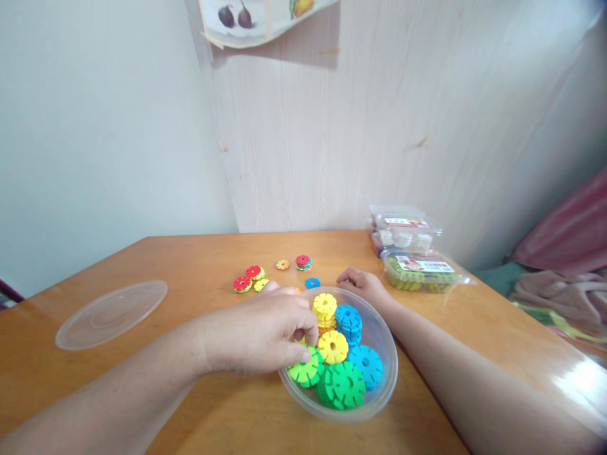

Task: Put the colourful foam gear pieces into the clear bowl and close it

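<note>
A clear plastic bowl on the wooden table holds stacks of notched plastic discs in yellow, blue and green. My left hand reaches over the bowl's left rim, its fingers curled down among the discs beside a light green disc; I cannot tell if it grips one. My right hand rests on the table against the bowl's far rim, fingers curled, with nothing visible in it. Several loose discs lie on the table beyond the bowl.
A clear round lid lies at the left of the wooden table. Clear plastic boxes are stacked at the back right near the wall. Cloth and bedding lie beyond the table's right edge.
</note>
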A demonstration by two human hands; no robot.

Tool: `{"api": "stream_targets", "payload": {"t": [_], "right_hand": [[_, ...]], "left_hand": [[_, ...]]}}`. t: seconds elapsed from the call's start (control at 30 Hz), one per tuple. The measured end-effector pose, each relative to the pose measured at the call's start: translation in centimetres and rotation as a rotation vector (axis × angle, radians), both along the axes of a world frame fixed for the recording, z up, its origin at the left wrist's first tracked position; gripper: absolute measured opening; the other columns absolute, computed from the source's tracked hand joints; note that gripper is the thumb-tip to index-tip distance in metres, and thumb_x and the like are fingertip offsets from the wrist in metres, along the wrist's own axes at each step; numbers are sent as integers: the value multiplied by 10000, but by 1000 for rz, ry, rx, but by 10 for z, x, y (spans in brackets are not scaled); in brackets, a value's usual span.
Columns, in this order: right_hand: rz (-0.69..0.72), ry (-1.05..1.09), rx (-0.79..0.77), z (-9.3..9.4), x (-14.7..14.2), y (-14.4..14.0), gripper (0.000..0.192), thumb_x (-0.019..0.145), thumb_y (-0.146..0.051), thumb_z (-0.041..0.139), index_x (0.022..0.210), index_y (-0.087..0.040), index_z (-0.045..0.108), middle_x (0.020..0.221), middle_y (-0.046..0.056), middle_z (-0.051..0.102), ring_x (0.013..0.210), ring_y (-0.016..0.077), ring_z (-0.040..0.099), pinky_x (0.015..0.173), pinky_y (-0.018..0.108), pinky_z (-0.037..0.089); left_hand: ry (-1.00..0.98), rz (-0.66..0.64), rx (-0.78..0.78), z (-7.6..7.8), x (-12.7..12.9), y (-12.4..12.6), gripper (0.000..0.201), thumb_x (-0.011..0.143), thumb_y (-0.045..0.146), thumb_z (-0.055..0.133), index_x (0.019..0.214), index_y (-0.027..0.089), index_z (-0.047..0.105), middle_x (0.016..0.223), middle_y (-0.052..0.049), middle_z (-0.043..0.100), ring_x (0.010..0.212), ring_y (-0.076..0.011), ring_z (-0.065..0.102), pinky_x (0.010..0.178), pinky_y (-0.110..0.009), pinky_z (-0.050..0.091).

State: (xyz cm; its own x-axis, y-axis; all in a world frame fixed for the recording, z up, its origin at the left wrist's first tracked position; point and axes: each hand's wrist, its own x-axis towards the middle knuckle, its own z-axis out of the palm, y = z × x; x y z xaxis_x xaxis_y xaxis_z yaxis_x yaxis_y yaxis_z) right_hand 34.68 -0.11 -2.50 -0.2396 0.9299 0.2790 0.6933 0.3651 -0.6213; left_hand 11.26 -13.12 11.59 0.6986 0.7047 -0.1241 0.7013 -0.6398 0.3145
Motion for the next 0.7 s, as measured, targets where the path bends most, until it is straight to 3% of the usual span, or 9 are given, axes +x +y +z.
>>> {"api": "stream_targets", "payload": {"t": [0.3, 0.47, 0.6, 0.7], "right_hand": [[5, 6, 5, -2, 1, 1, 207, 821, -299, 520, 890, -207, 692, 783, 25, 717, 703, 171, 613, 594, 251, 395], [16, 18, -7, -6, 2, 5, 212, 813, -287, 517, 898, -211, 696, 796, 25, 719, 729, 179, 633, 611, 252, 415], [10, 20, -24, -6, 2, 5, 210, 805, -293, 521, 887, -215, 699, 760, 18, 710, 687, 173, 622, 595, 251, 415], [6, 24, -31, -4, 1, 3, 218, 807, -305, 515, 882, -214, 699, 732, 14, 698, 662, 171, 609, 578, 252, 404]], "left_hand": [[-47, -17, 10, 7, -1, -1, 150, 835, 245, 619, 934, 280, 727, 852, 22, 669, 889, -172, 543, 829, -310, 348], [-153, 219, 155, 11, -33, 33, 212, 862, 304, 531, 925, 256, 727, 892, -8, 701, 860, -182, 585, 822, -319, 362], [-165, 511, 217, -6, -71, 74, 165, 732, 326, 625, 827, 247, 735, 772, -22, 692, 735, -195, 583, 703, -298, 369], [-119, 552, 250, -22, -89, 90, 138, 655, 254, 659, 766, 265, 739, 763, -15, 699, 794, -214, 598, 742, -298, 370]]}}
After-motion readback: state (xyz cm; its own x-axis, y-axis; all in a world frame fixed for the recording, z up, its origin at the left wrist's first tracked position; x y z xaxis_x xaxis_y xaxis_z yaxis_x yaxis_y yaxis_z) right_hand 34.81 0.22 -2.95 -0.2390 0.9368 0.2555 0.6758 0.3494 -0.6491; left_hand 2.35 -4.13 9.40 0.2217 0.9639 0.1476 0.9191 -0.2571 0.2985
